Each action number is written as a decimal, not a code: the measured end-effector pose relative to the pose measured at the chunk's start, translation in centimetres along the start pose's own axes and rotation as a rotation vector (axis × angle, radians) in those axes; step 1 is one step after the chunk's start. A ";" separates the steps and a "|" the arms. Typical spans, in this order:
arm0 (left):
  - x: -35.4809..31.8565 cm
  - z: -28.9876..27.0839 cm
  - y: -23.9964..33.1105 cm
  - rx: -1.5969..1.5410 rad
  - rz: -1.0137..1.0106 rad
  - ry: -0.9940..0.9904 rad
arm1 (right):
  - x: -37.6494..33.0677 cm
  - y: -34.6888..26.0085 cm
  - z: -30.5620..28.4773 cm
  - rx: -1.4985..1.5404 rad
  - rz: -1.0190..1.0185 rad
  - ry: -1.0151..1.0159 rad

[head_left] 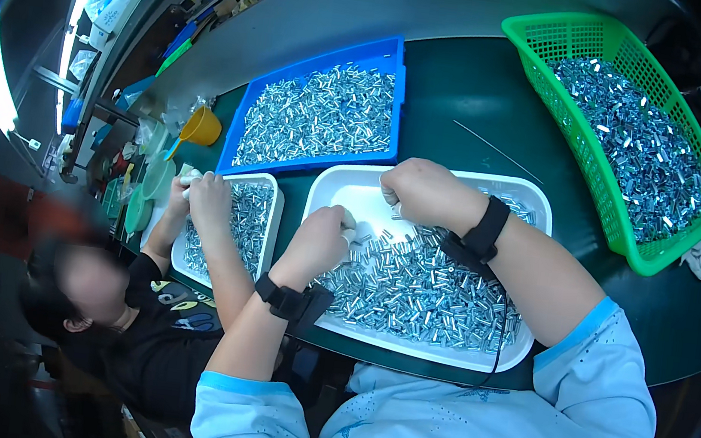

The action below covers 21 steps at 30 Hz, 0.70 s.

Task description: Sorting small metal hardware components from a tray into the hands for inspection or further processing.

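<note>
Head view: on a dark green tabletop [468, 94], the left hand [320, 237] pinches a small silver metal sleeve at its fingertips, and the right hand [423, 191] is a closed fist, contents hidden, both over the white rectangular tray [332, 187] heaped with sleeves. Sorting seems underway; the next pick needs a fine pinch.

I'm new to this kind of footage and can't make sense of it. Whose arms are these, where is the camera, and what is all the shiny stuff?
The camera sits on a person's head and looks down, so the round, bent edges come from its wide lens. The left hand and right hand are that person's own, both with black wrist straps. They work over a white tray full of small silver metal tubes; both are closed, but what they pinch is too small to tell. A blue tray and a green basket hold more tubes. On the left, a co-worker's hands work at a smaller white tray.
</note>
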<state>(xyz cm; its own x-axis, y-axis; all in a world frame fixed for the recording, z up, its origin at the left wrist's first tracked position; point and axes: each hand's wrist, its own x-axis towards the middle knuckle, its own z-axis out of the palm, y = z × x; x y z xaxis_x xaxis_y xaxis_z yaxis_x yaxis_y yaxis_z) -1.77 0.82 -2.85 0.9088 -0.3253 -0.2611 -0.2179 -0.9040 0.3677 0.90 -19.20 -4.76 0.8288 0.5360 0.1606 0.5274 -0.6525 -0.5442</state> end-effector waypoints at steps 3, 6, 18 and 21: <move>-0.1 0.3 1.0 -0.164 -0.030 0.095 | -0.1 0.2 -0.3 0.028 -0.042 0.075; 0.4 1.5 0.6 0.088 0.104 0.142 | -0.2 0.7 0.2 0.093 -0.075 0.128; 0.2 1.8 -0.6 0.166 0.189 0.157 | -0.1 -0.2 2.1 -0.109 -0.068 0.029; -0.3 1.6 0.0 0.066 0.113 0.155 | -0.1 0.8 1.0 0.015 -0.071 -0.009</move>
<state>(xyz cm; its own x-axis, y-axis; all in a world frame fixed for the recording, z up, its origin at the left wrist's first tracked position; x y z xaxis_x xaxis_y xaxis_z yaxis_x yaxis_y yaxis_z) -2.59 0.42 -4.24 0.9201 -0.3837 -0.0787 -0.3399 -0.8819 0.3266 1.08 -19.21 -6.01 0.7877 0.5855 0.1916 0.5817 -0.6047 -0.5440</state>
